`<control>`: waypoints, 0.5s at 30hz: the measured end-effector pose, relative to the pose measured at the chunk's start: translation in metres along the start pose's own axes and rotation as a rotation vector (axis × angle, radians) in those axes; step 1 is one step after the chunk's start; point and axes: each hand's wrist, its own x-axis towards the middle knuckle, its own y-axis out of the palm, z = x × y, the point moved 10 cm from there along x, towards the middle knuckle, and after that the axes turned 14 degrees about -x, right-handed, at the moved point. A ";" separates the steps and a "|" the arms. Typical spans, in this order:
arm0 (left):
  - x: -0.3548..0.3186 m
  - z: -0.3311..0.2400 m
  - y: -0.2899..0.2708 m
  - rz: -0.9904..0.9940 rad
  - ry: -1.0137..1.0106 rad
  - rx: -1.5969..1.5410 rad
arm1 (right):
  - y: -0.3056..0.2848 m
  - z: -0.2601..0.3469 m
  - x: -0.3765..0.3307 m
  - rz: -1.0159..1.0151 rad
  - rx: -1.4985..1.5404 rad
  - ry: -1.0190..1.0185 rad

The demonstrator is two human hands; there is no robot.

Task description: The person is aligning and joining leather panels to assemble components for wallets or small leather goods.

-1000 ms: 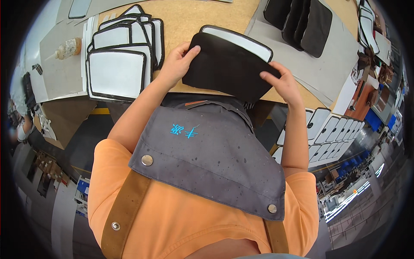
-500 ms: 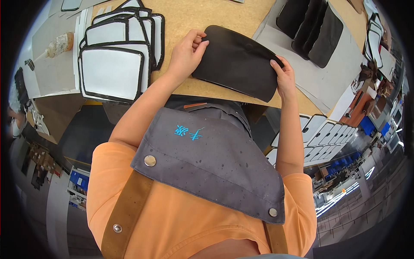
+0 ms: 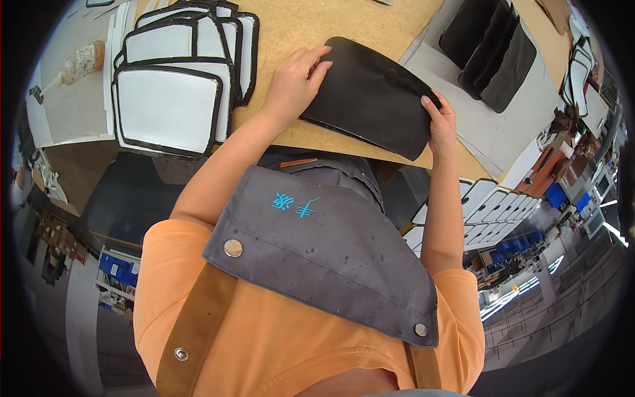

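So, leathery black round-cornered panel [image 3: 374,99] could skew if right hand [image 3: 441,122], pinching its edge, tugs; left hand [image 3: 296,83] at corner, grip unclear.

2 bare arms [image 3: 218,173] reach forward; the left hand [image 3: 296,78] curls its fingers [image 3: 313,55] toward the thumb [image 3: 321,70], the right hand [image 3: 441,122] grips, thumb uppermost.

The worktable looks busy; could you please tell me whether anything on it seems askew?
Yes, the black-edged white panels at left: they overlap at differing angles instead of lining up. The central black panel shows no obvious damage.
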 end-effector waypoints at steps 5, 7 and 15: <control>0.001 -0.007 -0.002 -0.026 0.045 -0.014 | 0.000 0.001 -0.001 -0.011 -0.015 0.009; 0.001 -0.007 -0.002 -0.023 0.046 -0.010 | 0.001 0.002 -0.001 -0.006 -0.021 0.011; 0.002 -0.010 -0.001 -0.003 0.021 0.025 | 0.000 0.001 -0.002 -0.006 -0.021 0.023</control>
